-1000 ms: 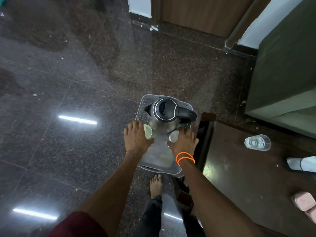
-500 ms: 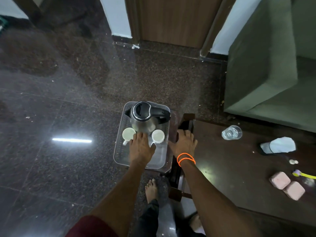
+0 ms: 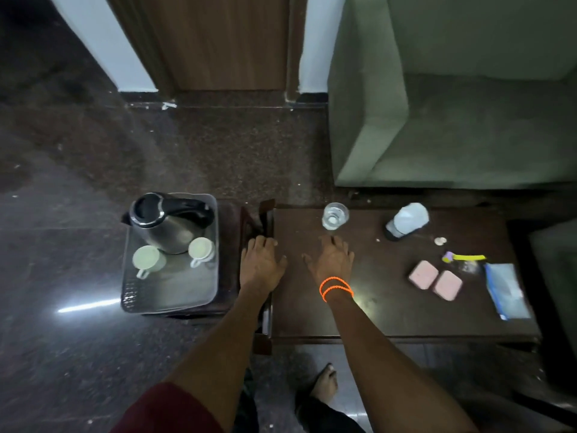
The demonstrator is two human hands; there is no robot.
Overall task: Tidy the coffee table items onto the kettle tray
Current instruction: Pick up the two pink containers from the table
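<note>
The kettle tray (image 3: 175, 290) rests on a low dark stool left of the coffee table (image 3: 390, 307). On it stand a steel kettle (image 3: 167, 225) and two white cups (image 3: 148, 260) (image 3: 201, 249). My left hand (image 3: 261, 264) lies flat and empty at the table's left edge. My right hand (image 3: 332, 256), with orange bands on its wrist, hovers open over the table just below a clear glass (image 3: 334, 215). Further right lie a toppled water bottle (image 3: 406, 220), two pink soap bars (image 3: 423, 274) (image 3: 447, 285), a yellow-handled item (image 3: 465, 257) and a blue pouch (image 3: 507, 290).
A green sofa (image 3: 452, 104) stands behind the table and a dark seat edge (image 3: 555, 292) at the right. A wooden door (image 3: 224, 42) is at the back. Polished dark floor (image 3: 62, 214) spreads to the left. My bare foot (image 3: 324, 384) is below the table's front edge.
Both hands have left the tray and moved right over the coffee table. The tray with kettle and cups now sits on the stool; my view has swung right.
</note>
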